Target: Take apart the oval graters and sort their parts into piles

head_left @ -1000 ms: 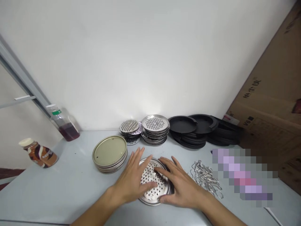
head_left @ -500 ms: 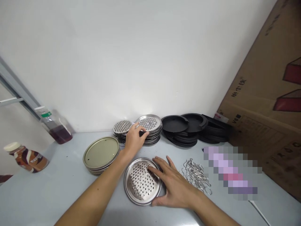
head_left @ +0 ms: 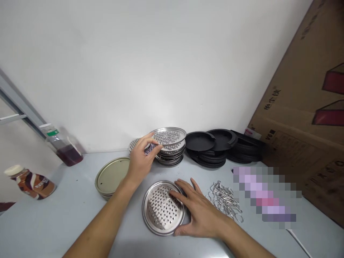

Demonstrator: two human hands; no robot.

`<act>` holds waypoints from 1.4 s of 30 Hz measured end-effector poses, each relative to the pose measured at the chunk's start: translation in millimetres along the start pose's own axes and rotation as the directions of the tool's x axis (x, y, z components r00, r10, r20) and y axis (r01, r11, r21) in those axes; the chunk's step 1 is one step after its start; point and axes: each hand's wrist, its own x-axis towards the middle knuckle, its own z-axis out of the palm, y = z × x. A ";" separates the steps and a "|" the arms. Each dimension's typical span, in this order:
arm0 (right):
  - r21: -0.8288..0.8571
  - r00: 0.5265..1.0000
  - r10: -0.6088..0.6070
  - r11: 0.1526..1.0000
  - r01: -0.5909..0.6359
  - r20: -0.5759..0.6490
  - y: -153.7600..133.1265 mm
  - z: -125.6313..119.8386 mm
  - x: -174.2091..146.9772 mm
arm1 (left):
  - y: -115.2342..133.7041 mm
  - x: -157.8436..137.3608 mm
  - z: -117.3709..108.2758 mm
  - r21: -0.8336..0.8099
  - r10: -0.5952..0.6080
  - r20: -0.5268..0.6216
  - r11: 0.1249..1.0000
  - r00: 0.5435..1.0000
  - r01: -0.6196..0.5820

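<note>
My left hand (head_left: pixel 142 156) pinches the near left rim of a round metal grater disc (head_left: pixel 172 135), which is tilted and raised slightly above a stack of similar discs (head_left: pixel 172 159). On the table in front of me lies another round grater disc (head_left: pixel 163 208) with a raised metal rim. My right hand (head_left: pixel 200 213) curves around its right side, thumb low on the rim and a fingertip over the holed surface. Partly hidden behind my left hand is a smaller pile of grater discs (head_left: pixel 133 144). Green-gold round lids (head_left: pixel 113 175) are stacked beside my left forearm.
Black round plastic parts (head_left: pixel 200 141) are piled against the wall. Small metal rings and clips (head_left: pixel 225 200) lie right of my right hand, near a pixelated purple item (head_left: pixel 264 197). Two bottles (head_left: pixel 68 152) (head_left: pixel 33 182) stand left; a large cardboard box (head_left: pixel 301 143) borders the right.
My left hand has closed on the top grater disc and lifted it a little off its stack, while shifting slightly left. The right hand and the disc beneath it have stayed put.
</note>
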 end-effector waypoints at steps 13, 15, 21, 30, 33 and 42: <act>0.507 0.900 0.213 0.862 0.011 -0.381 -0.9 7.0 5.1 | -8.9 -115.6 -50.3 -0.198 -0.691 0.436 0.551 0.576 0.811; 0.558 0.891 0.275 0.830 -0.030 -0.361 -0.7 9.3 7.4 | -17.0 -115.2 -43.8 -0.172 -0.698 0.468 0.530 0.542 0.831; 0.672 0.927 0.296 0.737 -0.067 -0.232 -3.4 4.3 5.8 | -30.1 -116.5 -41.2 -0.171 -0.715 0.463 0.508 0.524 0.844; 0.341 0.982 0.152 0.934 -0.105 -0.115 -2.7 -4.8 -3.8 | -44.8 -138.7 -38.8 0.064 -0.646 0.423 0.720 0.635 0.691; 0.270 0.984 0.165 0.952 -0.140 -0.071 -1.5 -5.0 -5.1 | -43.5 -141.0 -37.8 0.243 -0.602 0.394 0.797 0.695 0.553; 0.138 0.991 0.125 0.984 -0.116 -0.056 2.4 -7.6 -9.4 | -42.4 -147.3 -42.7 0.529 -0.346 0.367 0.841 0.864 0.112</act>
